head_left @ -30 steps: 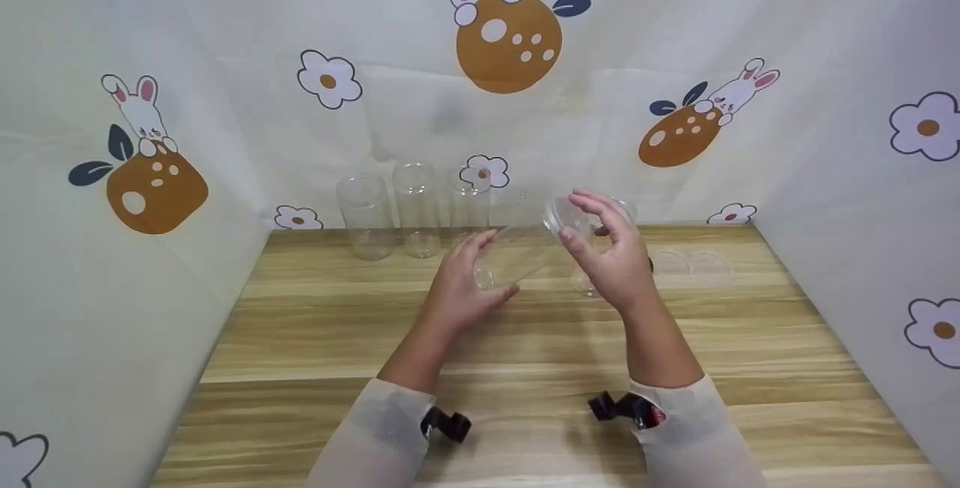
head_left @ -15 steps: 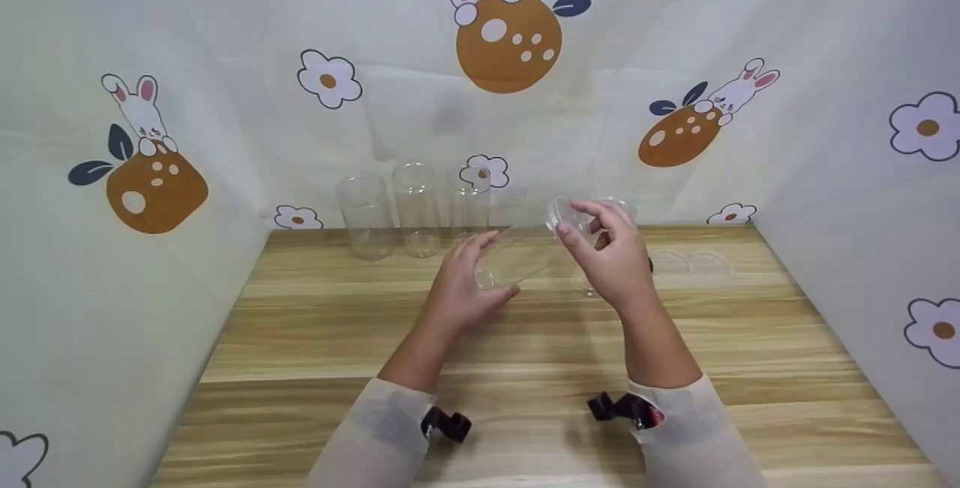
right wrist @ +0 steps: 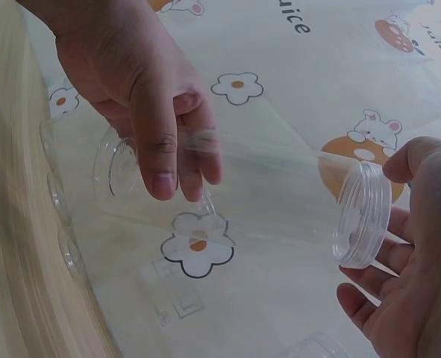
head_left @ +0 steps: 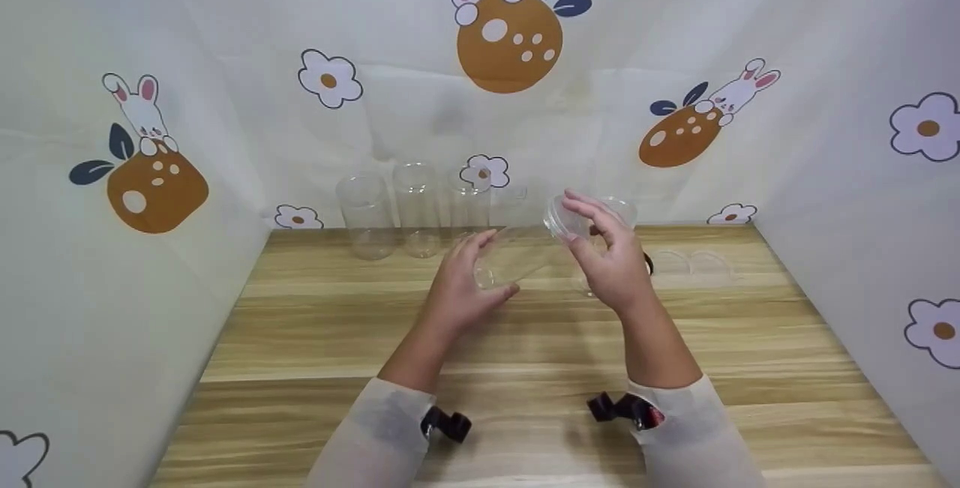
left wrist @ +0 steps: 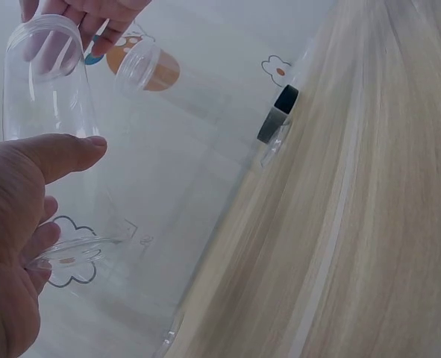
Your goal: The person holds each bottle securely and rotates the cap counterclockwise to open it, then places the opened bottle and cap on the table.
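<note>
Aslant, clear jar [right wrist: 269, 186], left fingers [right wrist: 203, 127] curled round its lower body, right fingers [right wrist: 393, 256] (parted wide) cupping its mouth [right wrist: 363, 216]

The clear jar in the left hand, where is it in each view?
Head: near centre, the jar, tilted, mouth toward upper right.
Left wrist: jar at upper left, mouth up.
Right wrist: jar across the middle, mouth to the right.
Shared landmark: the left hand, holding the jar toward its base.

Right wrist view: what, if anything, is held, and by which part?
A clear, cylindrical, seemingly plastic jar: the left hand holds it near its base. The right hand curves around its ringed end; whether it grips there cannot be told.
</note>
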{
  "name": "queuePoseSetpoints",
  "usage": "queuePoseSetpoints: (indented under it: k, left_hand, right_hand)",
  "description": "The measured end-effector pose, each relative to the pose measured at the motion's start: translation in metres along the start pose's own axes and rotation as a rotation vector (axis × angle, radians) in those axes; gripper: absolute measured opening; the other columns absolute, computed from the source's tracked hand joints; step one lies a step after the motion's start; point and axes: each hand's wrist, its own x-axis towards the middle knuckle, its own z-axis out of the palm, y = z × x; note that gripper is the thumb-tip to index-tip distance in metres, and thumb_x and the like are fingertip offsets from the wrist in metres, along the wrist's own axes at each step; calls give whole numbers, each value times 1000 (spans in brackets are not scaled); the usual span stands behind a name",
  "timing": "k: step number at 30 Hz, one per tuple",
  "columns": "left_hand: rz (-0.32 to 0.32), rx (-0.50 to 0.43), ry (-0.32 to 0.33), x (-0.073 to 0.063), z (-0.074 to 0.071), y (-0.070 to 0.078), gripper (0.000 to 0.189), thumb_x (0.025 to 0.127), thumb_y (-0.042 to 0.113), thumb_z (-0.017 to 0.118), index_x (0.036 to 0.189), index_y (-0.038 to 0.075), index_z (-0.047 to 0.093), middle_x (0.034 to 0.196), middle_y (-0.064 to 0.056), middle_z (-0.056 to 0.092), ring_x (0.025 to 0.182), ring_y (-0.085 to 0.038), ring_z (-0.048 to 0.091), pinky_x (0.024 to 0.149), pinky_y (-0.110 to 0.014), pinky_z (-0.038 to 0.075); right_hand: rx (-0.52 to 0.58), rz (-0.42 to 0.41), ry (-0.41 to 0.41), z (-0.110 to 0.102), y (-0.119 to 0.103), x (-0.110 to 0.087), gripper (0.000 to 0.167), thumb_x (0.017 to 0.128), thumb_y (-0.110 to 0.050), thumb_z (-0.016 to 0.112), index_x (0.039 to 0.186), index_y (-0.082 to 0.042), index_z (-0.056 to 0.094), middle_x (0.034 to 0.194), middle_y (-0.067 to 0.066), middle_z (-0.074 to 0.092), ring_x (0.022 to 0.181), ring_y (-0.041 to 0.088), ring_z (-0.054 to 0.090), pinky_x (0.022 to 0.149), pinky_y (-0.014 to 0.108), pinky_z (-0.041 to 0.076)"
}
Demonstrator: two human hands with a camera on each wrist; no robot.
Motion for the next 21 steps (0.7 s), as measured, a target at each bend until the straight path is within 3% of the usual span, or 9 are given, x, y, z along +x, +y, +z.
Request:
queuePoseSetpoints:
  k: [6,10,15,21]
  left_hand:
    - [9,-1,0,0,-1,-1,89,75,34,97,152,17,56,155,-5,61,149,-30,52,127,-51,41]
    - [21,-9,-1,-1,-1,-1,89,75,32,98,152,16,56,154,-5,61,148,-29,53,127,-49,42]
    - [22,-10,-1,0,0,-1,89,75,32,98,152,16,56,155,-5,60,148,-30,53,127,-50,41]
    - [6,-10,-3,-1,-1,0,91,74,33,98,153,18,55,157,-5,59,150,-30,51,128,-53,40]
  right_hand:
    - [37,8,-19,0,-1,0,51,92,1,58,136,-19,73,155,-6,62,144,13,52,105,34,43]
    - [50,-17,-17,0,0,0,49,93,0,60,137,-17,72,156,-4,61,146,15,51,110,38,44]
    - [-14,-5,25,-1,0,0,43,99,-22,71,142,-16,68,156,3,61,143,20,52,113,47,46]
    - [-133,96,68,-2,1,1,50,97,-40,77,141,-18,69,144,3,63,122,28,57,97,42,48]
